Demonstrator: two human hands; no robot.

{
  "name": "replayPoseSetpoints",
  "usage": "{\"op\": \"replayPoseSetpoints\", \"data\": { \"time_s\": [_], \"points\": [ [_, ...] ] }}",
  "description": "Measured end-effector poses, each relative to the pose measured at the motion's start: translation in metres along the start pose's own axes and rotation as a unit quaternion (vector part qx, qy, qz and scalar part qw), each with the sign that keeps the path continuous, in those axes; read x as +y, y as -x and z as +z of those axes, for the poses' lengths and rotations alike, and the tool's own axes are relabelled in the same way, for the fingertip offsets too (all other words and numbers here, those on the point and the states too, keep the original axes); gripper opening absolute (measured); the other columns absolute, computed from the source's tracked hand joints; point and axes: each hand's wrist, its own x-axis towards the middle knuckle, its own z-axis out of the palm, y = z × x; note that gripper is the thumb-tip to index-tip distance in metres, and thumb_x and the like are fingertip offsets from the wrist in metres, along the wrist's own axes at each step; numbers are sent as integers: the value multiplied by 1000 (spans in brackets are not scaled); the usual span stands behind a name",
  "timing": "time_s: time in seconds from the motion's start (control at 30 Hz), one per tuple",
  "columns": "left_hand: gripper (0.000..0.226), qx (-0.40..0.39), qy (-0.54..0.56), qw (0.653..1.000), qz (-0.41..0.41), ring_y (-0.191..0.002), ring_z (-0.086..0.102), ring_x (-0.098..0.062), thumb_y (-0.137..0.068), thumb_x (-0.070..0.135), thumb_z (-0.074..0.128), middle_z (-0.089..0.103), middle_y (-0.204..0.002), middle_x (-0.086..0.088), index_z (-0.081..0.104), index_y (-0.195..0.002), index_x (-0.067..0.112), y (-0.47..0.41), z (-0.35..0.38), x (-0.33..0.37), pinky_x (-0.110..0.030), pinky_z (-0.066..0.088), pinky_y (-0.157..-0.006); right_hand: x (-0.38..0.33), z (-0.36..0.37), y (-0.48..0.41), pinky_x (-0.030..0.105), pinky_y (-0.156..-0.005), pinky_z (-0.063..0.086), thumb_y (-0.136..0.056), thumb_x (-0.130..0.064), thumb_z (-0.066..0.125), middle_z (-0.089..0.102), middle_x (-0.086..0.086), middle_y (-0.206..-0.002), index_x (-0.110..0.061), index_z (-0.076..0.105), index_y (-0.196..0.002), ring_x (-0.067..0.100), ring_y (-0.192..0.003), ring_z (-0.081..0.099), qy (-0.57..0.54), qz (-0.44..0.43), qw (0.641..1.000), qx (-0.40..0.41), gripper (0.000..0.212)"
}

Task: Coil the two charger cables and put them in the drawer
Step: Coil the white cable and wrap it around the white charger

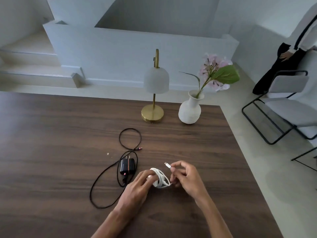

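Note:
A white charger cable (159, 176) is wound in tight loops around its white adapter, low over the dark wooden table (51, 134). My left hand (137, 188) grips that bundle from the left. My right hand (185, 176) pinches the cable's free end, with the connector (167, 165) sticking up past the fingertips. To the left lies a black charger: its adapter (127, 165) rests flat with prongs pointing away, and its black cable (109, 170) sprawls loose in two big loops, its red-tipped plug (139, 148) lying near the upper loop. No drawer is visible.
A brass desk lamp (153, 100) with a white shade and a white vase (189, 109) holding a pink flower stand at the table's far side. A grey chair (284, 107) is off the right edge. Another person (295, 48) stands at the far right.

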Motion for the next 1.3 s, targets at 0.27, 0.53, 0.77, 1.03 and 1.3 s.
{"op": "replayPoseSetpoints", "data": {
  "time_s": [0.27,0.53,0.77,1.03,1.3],
  "points": [
    [36,15,47,999,-24,-118,63,-16,-87,-2,69,60,-129,-1,66,-117,17,10,2,2,-31,55,-91,7,-2,1,23,-51,52,-90,-14,71,72,0,-61,-13,75,-89,9,-53,61,82,-14,995,-52,5],
    [35,26,102,994,-37,-126,59,-12,-88,2,68,61,-131,-1,66,-118,19,6,-3,5,-27,52,-98,5,-2,-2,25,-52,53,-88,-15,74,74,7,-65,-17,80,-89,7,-57,65,86,-33,994,-61,6],
    [11,54,209,964,-154,-101,71,-6,-84,25,77,71,-109,12,74,-93,20,-2,-7,8,-35,60,-81,5,5,0,26,-49,52,-84,-16,78,77,13,-77,-21,82,-87,12,-61,64,81,-47,993,-68,7],
    [39,62,251,936,-237,-94,74,-2,-66,44,87,78,-99,13,80,-97,21,-5,-6,2,-31,60,-86,8,7,2,24,-40,44,-83,-16,79,75,1,-70,-20,82,-86,12,-52,58,76,-46,995,-53,6],
    [34,66,287,915,-275,-94,75,-3,-64,19,94,78,-98,14,82,-94,24,-6,-3,11,-27,60,-86,1,14,6,23,-42,48,-83,-12,79,73,4,-63,-12,78,-83,9,-49,62,77,-35,995,-48,1]
  ]
}}
